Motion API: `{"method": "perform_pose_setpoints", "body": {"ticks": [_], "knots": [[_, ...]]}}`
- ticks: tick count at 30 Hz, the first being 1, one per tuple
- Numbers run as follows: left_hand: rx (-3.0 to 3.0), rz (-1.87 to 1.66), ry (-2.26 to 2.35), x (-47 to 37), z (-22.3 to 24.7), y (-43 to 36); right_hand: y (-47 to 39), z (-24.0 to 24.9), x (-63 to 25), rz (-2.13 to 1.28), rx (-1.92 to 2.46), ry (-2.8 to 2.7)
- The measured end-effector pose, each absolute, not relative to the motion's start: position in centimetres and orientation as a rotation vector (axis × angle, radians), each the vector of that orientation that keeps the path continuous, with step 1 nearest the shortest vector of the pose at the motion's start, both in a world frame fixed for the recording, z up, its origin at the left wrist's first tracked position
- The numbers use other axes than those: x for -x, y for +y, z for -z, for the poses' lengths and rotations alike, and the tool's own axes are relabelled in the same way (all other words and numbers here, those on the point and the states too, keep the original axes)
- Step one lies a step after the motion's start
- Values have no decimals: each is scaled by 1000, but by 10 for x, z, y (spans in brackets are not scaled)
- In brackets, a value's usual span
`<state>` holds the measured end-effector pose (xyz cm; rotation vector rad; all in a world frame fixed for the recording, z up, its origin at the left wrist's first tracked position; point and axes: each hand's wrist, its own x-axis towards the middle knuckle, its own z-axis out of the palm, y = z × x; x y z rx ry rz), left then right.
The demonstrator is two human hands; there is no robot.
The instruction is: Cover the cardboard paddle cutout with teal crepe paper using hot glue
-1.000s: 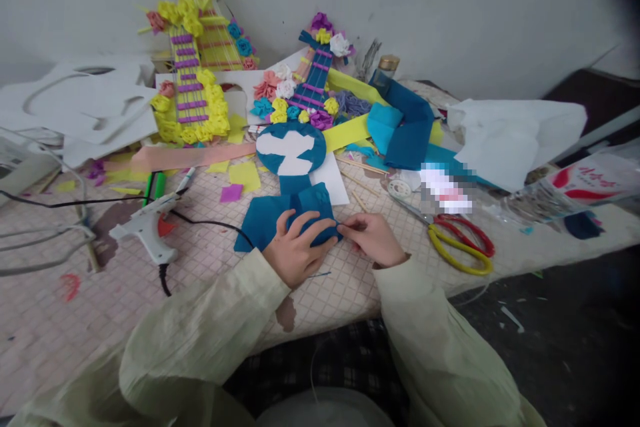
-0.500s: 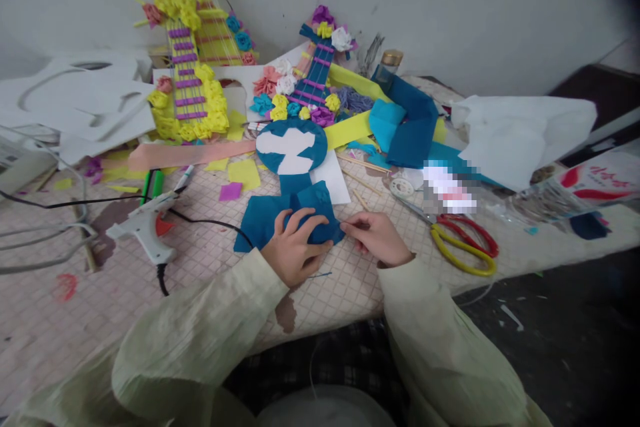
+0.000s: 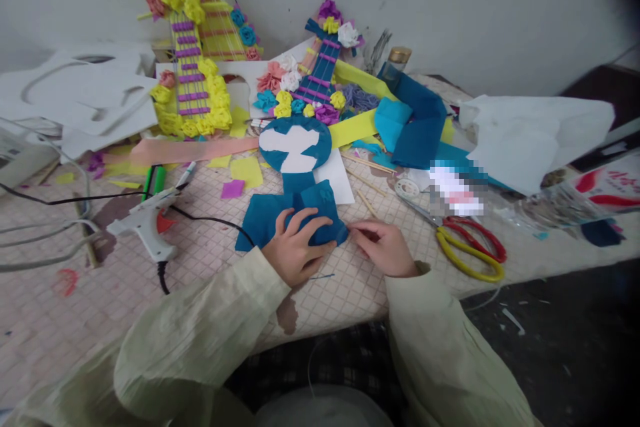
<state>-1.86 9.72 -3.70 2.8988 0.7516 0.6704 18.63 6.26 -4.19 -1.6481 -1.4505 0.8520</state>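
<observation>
A dark blue paper piece (image 3: 260, 213) lies on the patterned table near its front edge. My left hand (image 3: 300, 247) rests on it with the fingers spread. At the piece's right corner, my right hand (image 3: 383, 247) has thumb and index finger pressed together on the blue edge. Just behind, a blue oval with a white cut-out (image 3: 295, 145) joins the piece by a short blue neck. White paper (image 3: 341, 180) shows beneath the oval. A thin dark strip (image 3: 323, 276) lies in front of my left hand.
A glue gun (image 3: 150, 223) with a black cord lies to the left. Red-and-yellow scissors (image 3: 470, 257) are at the right, near a plastic bottle (image 3: 575, 193). Flower-decorated paper instruments (image 3: 190, 73) stand against the wall. White cut sheets (image 3: 75, 93) are piled at the back left.
The view has shifted slightly, so objects at the right appear farther right. My right hand has moved a little to the right, still at the blue corner. My left hand stays in place.
</observation>
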Motion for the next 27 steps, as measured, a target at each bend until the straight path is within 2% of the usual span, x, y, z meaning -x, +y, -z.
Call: {"method": "perform_pose_setpoints", "body": {"ticks": [7,27], "knots": [[-2867,-613,824,17,30,94,56,45,-184,-564,1593,-1769],[-2890,-543,797,19,29,98,64,38,-179,-712,1733,-1400]]}}
